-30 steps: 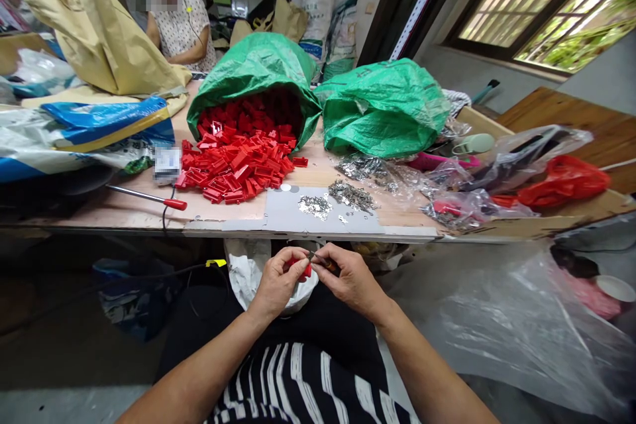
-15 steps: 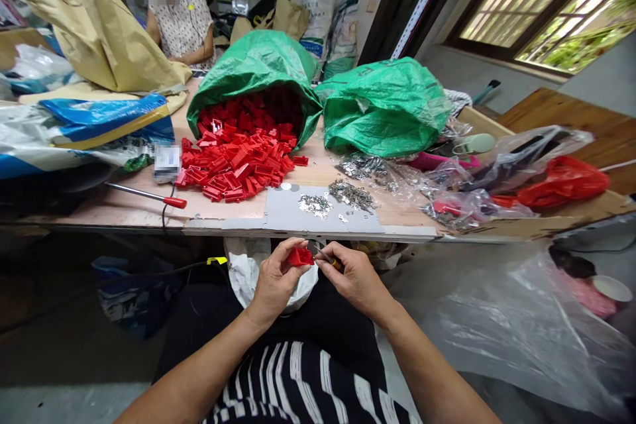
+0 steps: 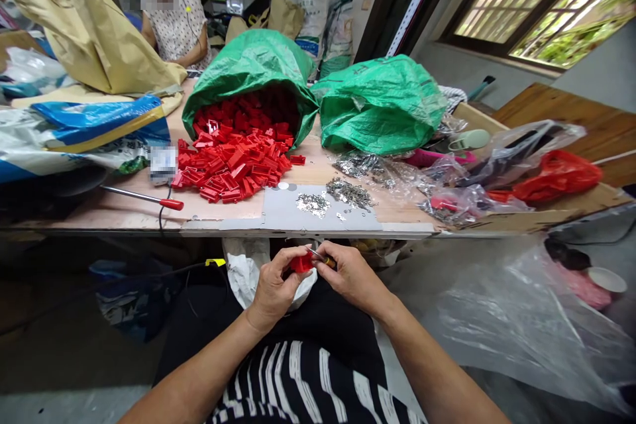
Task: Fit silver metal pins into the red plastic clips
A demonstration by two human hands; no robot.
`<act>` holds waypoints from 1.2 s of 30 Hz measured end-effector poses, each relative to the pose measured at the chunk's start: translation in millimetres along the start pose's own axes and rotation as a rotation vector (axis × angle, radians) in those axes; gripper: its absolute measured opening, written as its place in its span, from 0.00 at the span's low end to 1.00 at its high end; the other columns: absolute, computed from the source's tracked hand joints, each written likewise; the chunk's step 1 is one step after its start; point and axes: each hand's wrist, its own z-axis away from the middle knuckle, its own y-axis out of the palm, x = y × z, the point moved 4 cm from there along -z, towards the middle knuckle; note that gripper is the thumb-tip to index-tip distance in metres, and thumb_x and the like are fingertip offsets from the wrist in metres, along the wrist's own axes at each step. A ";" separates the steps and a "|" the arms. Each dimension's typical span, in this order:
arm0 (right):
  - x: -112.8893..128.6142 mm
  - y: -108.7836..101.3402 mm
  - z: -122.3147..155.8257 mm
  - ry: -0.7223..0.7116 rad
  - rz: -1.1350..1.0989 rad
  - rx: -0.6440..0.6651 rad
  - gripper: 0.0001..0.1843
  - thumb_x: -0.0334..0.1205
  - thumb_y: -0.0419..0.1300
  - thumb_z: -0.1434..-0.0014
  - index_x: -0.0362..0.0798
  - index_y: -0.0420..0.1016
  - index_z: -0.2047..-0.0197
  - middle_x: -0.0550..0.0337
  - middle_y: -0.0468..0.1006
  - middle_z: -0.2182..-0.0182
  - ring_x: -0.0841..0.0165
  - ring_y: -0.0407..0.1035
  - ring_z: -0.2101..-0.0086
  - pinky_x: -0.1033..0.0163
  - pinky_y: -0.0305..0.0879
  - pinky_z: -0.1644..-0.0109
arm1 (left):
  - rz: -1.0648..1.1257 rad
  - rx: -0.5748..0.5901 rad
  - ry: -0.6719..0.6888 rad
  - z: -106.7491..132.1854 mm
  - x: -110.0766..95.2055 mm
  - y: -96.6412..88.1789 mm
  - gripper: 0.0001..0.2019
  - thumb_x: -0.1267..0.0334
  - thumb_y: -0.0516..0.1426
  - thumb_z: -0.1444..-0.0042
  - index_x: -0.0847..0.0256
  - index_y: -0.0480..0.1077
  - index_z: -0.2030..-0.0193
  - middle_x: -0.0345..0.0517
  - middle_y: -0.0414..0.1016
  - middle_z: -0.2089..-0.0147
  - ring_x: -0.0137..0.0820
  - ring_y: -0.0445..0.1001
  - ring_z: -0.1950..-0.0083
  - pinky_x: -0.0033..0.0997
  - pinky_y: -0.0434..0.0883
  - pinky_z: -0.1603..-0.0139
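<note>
Your left hand (image 3: 275,286) pinches a red clip (image 3: 301,263) below the tabletop (image 3: 149,212) edge, over your lap. Your right hand (image 3: 350,276) grips a small tool (image 3: 320,258), its tip touching the clip. More clips (image 3: 233,162) lie heaped on the tabletop.

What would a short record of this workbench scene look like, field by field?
Left hand: pinches a red plastic piece, below the table edge
Right hand: holds a small tool, tip at that piece
Table: heap of red pieces spilling from a green sack; small metal bits nearer the edge
Other person: seated at the far side
</note>
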 end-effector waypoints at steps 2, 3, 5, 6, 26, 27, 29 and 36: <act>0.4 0.0 -0.9 0.000 -0.005 0.011 0.05 0.30 0.55 0.44 0.47 0.69 0.70 0.62 0.73 0.73 0.71 0.66 0.71 0.67 0.57 0.67 | 0.005 0.003 -0.008 0.3 1.2 0.3 0.14 0.68 0.60 0.46 0.56 0.68 0.52 0.49 0.75 0.49 0.35 0.75 0.48 0.38 0.72 0.47; 0.7 -0.1 -1.3 0.000 -0.009 0.017 0.05 0.30 0.55 0.44 0.47 0.70 0.70 0.62 0.74 0.73 0.71 0.66 0.71 0.67 0.57 0.67 | 0.012 0.000 -0.015 0.4 1.8 0.4 0.14 0.68 0.60 0.46 0.57 0.68 0.53 0.49 0.75 0.49 0.35 0.75 0.48 0.38 0.72 0.47; 1.2 -0.5 -2.0 0.001 -0.017 0.025 0.05 0.30 0.56 0.44 0.47 0.71 0.69 0.62 0.74 0.73 0.71 0.66 0.71 0.67 0.57 0.67 | 0.040 -0.019 -0.033 0.6 2.8 0.5 0.14 0.67 0.60 0.47 0.57 0.69 0.53 0.49 0.75 0.49 0.36 0.75 0.48 0.38 0.73 0.47; 1.3 -0.8 -2.1 0.002 -0.022 0.028 0.05 0.31 0.56 0.43 0.47 0.71 0.69 0.61 0.74 0.73 0.71 0.66 0.71 0.67 0.57 0.67 | 0.057 -0.031 -0.044 0.7 3.1 0.6 0.14 0.67 0.60 0.47 0.57 0.69 0.52 0.49 0.75 0.49 0.36 0.75 0.48 0.39 0.72 0.47; 2.7 -2.1 1.8 -0.090 -0.132 0.062 0.06 0.35 0.53 0.38 0.49 0.71 0.62 0.59 0.72 0.66 0.69 0.65 0.65 0.66 0.60 0.61 | 0.184 -0.068 -0.095 -1.2 -4.0 -0.4 0.15 0.66 0.61 0.47 0.57 0.69 0.52 0.49 0.75 0.48 0.36 0.75 0.48 0.38 0.71 0.45; 1.8 -2.8 1.6 -0.092 -0.137 0.078 0.05 0.34 0.54 0.39 0.49 0.71 0.63 0.59 0.72 0.66 0.70 0.65 0.66 0.66 0.60 0.62 | 0.189 -0.051 -0.100 -1.4 -4.6 -0.5 0.15 0.66 0.61 0.47 0.57 0.68 0.52 0.49 0.74 0.48 0.35 0.75 0.49 0.38 0.71 0.45; -1.4 -3.7 1.3 -0.080 -0.161 0.093 0.03 0.34 0.55 0.40 0.48 0.70 0.65 0.60 0.71 0.67 0.70 0.65 0.67 0.67 0.60 0.63 | 0.193 -0.026 -0.109 -2.3 -5.3 -0.9 0.15 0.66 0.61 0.47 0.57 0.69 0.51 0.49 0.74 0.48 0.35 0.75 0.50 0.37 0.71 0.46; -7.5 -7.4 1.7 -0.015 -0.271 0.021 0.02 0.35 0.55 0.40 0.47 0.68 0.65 0.64 0.66 0.71 0.73 0.59 0.70 0.68 0.58 0.65 | 0.179 -0.003 -0.243 -8.2 -4.0 -1.5 0.14 0.62 0.61 0.47 0.59 0.72 0.53 0.47 0.76 0.53 0.33 0.75 0.54 0.33 0.71 0.50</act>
